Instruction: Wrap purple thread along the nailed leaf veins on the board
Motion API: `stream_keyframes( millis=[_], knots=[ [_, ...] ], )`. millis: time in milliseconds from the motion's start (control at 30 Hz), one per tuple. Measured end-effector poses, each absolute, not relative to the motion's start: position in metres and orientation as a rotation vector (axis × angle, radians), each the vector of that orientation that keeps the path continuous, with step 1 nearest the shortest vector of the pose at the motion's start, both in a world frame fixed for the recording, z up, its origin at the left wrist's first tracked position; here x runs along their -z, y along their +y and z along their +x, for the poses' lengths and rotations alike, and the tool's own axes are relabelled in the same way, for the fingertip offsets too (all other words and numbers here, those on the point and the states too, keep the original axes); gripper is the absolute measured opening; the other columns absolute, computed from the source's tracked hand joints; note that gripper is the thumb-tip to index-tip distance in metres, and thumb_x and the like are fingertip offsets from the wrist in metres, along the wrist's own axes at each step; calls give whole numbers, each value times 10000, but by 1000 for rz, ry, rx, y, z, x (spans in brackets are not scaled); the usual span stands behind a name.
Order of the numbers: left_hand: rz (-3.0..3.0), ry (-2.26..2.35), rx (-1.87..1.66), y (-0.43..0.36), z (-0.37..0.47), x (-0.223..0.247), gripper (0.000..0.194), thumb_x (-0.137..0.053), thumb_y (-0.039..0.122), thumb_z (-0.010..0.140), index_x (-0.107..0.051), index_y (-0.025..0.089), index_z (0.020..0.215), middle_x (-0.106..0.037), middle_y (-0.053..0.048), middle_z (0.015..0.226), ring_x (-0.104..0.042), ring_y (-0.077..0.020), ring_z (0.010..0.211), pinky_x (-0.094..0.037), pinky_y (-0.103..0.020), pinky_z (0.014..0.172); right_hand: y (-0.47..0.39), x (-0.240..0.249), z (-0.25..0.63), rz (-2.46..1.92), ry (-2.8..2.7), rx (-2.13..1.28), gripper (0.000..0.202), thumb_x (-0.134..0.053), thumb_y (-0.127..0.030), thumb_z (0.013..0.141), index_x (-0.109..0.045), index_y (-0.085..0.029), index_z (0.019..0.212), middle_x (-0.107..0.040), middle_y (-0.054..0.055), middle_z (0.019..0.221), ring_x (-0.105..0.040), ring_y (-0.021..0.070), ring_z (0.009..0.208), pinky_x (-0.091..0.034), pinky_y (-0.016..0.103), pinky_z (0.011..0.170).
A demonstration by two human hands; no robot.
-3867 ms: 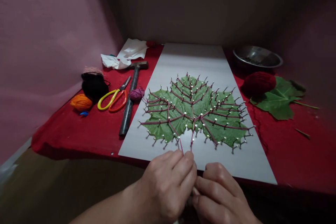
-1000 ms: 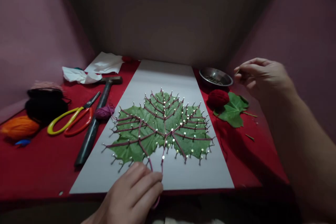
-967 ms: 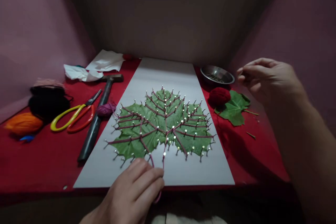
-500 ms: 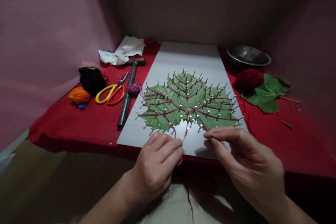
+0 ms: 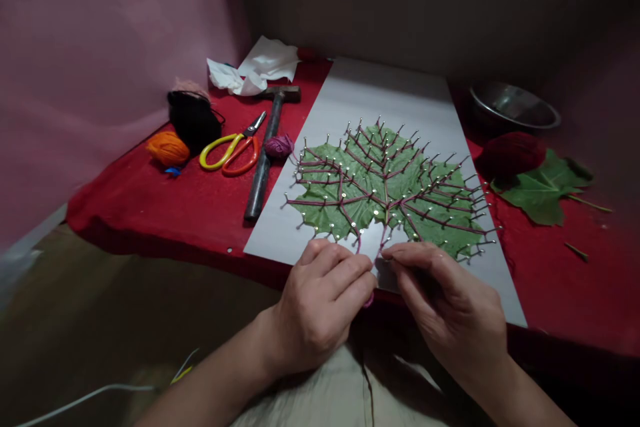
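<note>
A green leaf (image 5: 367, 160) lies on a white board (image 5: 390, 90), ringed with several upright nails. Purple yarn (image 5: 359, 240) runs along the leaf's veins from nail to nail. My left hand (image 5: 327, 300) is closed at the board's front edge, with the yarn going into its curled fingers and a small loop showing below them. Thumb and forefinger of my right hand (image 5: 450, 310) are pinched together just beside the yarn at the leaf's stem end. Whatever sits between those fingertips is too small to make out.
On the red cloth (image 5: 165, 220) at left lie a hammer (image 5: 265, 160), scissors (image 5: 216, 152), a purple yarn ball (image 5: 279, 145), black yarn (image 5: 193, 121) and orange yarn (image 5: 168, 148). Rightward are a metal bowl (image 5: 520, 119), dark red yarn (image 5: 515, 153) and another leaf (image 5: 543, 193).
My right hand has moved left, closer to my left hand and the yarn. The left hand stays closed at the board's edge. The whole view has shifted and tilted slightly.
</note>
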State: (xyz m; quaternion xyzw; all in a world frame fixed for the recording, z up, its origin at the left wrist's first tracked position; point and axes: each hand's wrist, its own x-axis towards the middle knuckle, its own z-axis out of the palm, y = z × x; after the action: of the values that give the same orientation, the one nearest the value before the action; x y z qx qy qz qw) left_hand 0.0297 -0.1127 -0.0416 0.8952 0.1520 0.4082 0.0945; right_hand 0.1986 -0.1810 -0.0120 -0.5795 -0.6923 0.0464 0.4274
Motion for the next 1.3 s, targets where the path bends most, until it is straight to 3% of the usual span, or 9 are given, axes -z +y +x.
stream_keyframes(
  millis=[333,567,833,1000,1300],
  knots=[
    [2666,436,-1255,-112,30,43,214,-436,104,897,-649,85,906,-698,-105,943,-557,-193,801,-379,-371,717,-185,11,192,-1477,-1754,-146,232,-562,-22,852,-575,-209,988,-661,3,867,-627,110,772,-500,243,721],
    [2676,421,-1253,-111,29,44,222,-427,118,911,-645,84,926,-699,-106,936,-558,-191,802,-388,-372,739,-192,18,189,-1591,-1576,-145,301,-615,-60,838,-590,-228,1086,-660,-1,945,-635,104,831,-508,218,768],
    [2681,407,-1239,-111,29,46,229,-419,113,908,-644,77,935,-696,-112,960,-554,-194,804,-375,-377,745,-190,16,189,-1537,-1634,-248,253,-602,-17,833,-623,-206,1000,-638,-11,872,-594,91,798,-480,218,729],
    [2677,393,-1267,-111,28,47,216,-438,112,900,-642,61,948,-696,-119,955,-567,-204,811,-385,-384,739,-191,19,187,-1603,-1520,-192,318,-633,-61,827,-612,-239,1089,-665,-10,968,-638,104,847,-509,220,799],
    [2665,401,-1271,-112,28,44,251,-404,113,915,-650,69,923,-703,-119,939,-582,-204,806,-396,-386,731,-195,23,186,-1636,-1536,-112,319,-640,-76,825,-608,-243,1095,-676,-8,954,-641,111,842,-524,223,795]
  ],
)
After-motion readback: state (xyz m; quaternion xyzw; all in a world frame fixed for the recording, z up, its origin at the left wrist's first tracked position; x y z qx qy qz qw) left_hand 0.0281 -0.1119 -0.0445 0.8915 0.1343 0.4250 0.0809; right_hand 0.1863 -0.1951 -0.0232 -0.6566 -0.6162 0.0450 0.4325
